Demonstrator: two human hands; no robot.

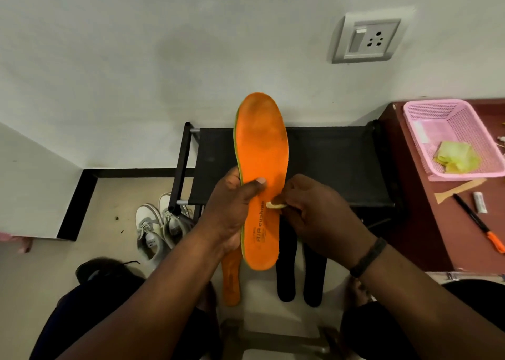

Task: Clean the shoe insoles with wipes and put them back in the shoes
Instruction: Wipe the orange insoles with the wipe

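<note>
The left grip (235, 209) is clamped on the orange insole (262, 174), thumb across its face, holding it upright in the air over the black rack (328, 163). The right grip (314, 212) pinches a small yellow wipe (276, 204) against the insole near its middle. To clean it well, I would press the wipe flat and stroke lengthwise toward the toe, shifting the thumb to reach the covered patch. A second orange insole (231, 280) and two black insoles (300, 272) lie on the floor (109, 196) below; white shoes (161, 223) stand left of the rack.

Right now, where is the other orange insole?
In the head view, the second orange foam insole lies on the floor at lower centre, beneath the left hand, left of the two black insoles.
</note>
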